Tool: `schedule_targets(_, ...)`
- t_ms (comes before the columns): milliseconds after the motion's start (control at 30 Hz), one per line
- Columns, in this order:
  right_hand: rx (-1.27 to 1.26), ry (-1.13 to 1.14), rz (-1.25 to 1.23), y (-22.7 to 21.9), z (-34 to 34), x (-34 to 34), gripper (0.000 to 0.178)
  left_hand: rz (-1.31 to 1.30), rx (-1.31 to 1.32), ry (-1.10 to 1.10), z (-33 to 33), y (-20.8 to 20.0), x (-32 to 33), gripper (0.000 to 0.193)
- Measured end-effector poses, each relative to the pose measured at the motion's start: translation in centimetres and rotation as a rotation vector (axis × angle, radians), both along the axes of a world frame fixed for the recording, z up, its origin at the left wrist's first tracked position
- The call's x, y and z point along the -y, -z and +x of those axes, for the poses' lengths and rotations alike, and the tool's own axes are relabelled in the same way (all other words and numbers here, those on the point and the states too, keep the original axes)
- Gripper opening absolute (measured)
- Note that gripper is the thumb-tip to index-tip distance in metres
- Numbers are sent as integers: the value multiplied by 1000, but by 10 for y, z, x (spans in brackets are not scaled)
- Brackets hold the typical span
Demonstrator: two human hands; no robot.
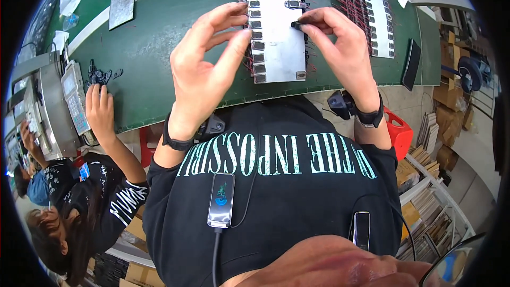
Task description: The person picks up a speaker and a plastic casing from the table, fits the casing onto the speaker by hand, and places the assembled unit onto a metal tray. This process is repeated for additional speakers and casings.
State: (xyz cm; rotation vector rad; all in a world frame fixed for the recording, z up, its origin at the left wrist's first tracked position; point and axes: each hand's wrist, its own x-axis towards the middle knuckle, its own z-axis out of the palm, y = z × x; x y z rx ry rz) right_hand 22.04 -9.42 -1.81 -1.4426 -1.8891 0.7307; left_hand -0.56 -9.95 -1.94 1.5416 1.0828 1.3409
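Observation:
A pale metal plate (279, 32) lies lengthwise before me, with small black rectangular parts (257, 57) along both long edges and thin red wires sticking outward. At its left edge is my left hand (210, 56), its thumb and fingers apart beside the row and no part seen between them. My right hand (340, 40) pinches a small black part (296, 24) over the plate's right side, thumb and forefinger closed on it. Below this spot the right row shows a bare stretch, with one part (301, 75) at the near right corner.
A second plate (380, 21) with black parts and dense red wires lies to the right on the green table (143, 69). Near it is a dark phone-like slab (411, 64). On the left, a co-worker's hand (99, 105) reaches toward a pile of black parts (101, 74) beside a keypad device (76, 95).

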Motion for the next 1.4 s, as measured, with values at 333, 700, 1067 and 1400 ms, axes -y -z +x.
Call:
schedule_targets(333,160,69,310,18,1,-7,15,-9,-66,46,-9,19,-5,20)
schedule_targets(700,249,-225,136,-2,15,56,30,-42,-524,-608,-135,48,2,20)
schedule_targets(1067,183,-267,-26,7,32,67,22,-71,-1148,-523,-292,110,-4,69)
schedule_targets(1400,-335,82,-245,1,57,79,15,-52,-1021,-455,-140,132,18,70)
